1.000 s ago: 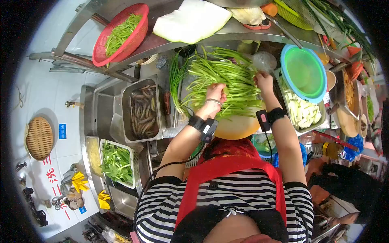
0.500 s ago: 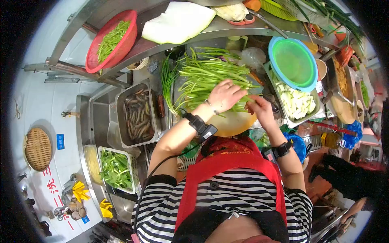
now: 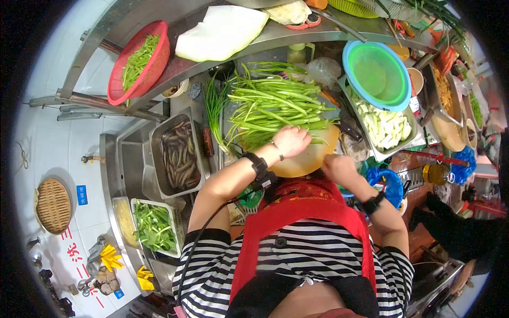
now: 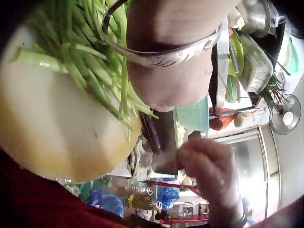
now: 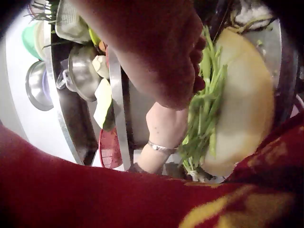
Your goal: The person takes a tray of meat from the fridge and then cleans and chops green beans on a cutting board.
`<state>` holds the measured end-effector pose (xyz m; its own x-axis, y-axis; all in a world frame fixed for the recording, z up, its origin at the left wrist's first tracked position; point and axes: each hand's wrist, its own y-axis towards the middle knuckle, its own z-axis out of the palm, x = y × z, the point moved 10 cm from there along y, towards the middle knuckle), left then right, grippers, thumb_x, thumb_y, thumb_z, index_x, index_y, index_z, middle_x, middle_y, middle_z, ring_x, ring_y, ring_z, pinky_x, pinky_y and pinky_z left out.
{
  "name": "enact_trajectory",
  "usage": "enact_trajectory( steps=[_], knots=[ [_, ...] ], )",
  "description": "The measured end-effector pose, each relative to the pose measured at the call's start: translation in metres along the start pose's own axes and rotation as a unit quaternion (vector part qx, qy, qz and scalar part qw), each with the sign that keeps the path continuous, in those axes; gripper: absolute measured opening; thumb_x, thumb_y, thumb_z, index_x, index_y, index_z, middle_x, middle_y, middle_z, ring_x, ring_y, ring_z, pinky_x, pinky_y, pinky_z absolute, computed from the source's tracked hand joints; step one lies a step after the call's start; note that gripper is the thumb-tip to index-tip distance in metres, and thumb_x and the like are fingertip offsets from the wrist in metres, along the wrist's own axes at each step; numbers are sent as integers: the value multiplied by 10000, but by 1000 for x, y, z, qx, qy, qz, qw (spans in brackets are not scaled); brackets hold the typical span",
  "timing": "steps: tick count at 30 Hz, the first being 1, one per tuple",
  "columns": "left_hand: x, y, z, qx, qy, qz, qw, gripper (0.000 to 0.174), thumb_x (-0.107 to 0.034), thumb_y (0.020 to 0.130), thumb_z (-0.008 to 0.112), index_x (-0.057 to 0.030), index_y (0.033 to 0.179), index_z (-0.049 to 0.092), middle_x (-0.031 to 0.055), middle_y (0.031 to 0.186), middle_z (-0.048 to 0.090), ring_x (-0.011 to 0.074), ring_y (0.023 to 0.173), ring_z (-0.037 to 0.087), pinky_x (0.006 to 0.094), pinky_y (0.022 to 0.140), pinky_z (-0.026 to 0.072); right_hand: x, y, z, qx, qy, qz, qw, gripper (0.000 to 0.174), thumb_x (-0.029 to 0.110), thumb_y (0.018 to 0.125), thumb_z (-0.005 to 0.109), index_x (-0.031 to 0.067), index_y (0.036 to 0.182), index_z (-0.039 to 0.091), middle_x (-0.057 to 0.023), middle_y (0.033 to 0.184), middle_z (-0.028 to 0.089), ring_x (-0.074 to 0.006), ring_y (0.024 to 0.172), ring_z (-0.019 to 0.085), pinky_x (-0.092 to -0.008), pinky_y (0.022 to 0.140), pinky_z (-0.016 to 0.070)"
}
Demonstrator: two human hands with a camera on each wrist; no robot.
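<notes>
A thick heap of long green vegetable stalks (image 3: 281, 100) lies across the far part of a round, pale cutting board (image 3: 299, 163). My left hand (image 3: 291, 142), with a bracelet at the wrist, is palm down over the near edge of the heap, its fingertips hidden in the left wrist view. Beside the board's right rim is my right hand (image 3: 340, 168), fingers curled in, and nothing shows between them. In the left wrist view that right hand (image 4: 206, 164) is apart from the stalks. A dark purple eggplant-like vegetable (image 4: 150, 133) lies between board and tray.
On the right, a metal tray of cut pale pieces (image 3: 386, 130) has a blue-rimmed green basin (image 3: 376, 77) over it. Left are green onions (image 3: 213, 111), a metal pan of dark, slender items (image 3: 180, 153) and a basket of leafy greens (image 3: 156, 225). A steel shelf (image 3: 222, 55) spans the back.
Both hands were in the stalks, then came together at their right end. Now they are apart: the right hand has drawn back toward the body, and the left lies lower over the board.
</notes>
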<state>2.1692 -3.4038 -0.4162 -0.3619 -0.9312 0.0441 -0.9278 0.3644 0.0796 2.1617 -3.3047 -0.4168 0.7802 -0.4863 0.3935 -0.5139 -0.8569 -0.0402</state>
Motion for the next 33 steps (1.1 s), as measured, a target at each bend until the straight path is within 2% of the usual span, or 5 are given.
enact_trajectory(
  steps=[3,6,20,27,33],
  knots=[
    [42,11,-16,7,-44,-68,997,322,-243,791,577,-101,1079,573,79,918,574,230,901,575,354,800,461,-69,-46,24,127,-45,82,988,255,324,788,598,72,809,629,-152,747,631,-312,676,627,-421,606,509],
    [91,9,0,40,-101,-143,984,882,-475,728,677,-106,1398,237,166,1389,347,331,1283,337,429,1067,286,-104,-84,24,220,-93,164,957,395,378,742,660,52,962,620,-163,1074,583,-305,986,568,-393,790,485],
    [79,-21,20,-35,-19,-187,982,353,-342,710,681,-100,948,587,69,925,518,237,878,530,384,806,435,-53,25,15,-30,87,40,995,195,231,800,586,60,878,637,-145,831,629,-338,714,611,-422,627,489],
    [54,-33,19,-120,-51,-268,955,645,-410,680,698,-54,1184,512,143,1223,457,329,1195,382,463,989,317,-36,84,-15,-147,47,36,987,186,242,826,547,73,784,614,-155,724,620,-361,574,595,-444,522,486],
    [35,-45,52,55,-53,-264,962,1018,-544,569,734,-103,1381,308,191,1414,238,373,1325,198,504,1066,198,5,178,14,-75,153,4,985,180,227,795,599,61,845,645,-157,788,640,-335,691,621,-418,598,494]
  ],
)
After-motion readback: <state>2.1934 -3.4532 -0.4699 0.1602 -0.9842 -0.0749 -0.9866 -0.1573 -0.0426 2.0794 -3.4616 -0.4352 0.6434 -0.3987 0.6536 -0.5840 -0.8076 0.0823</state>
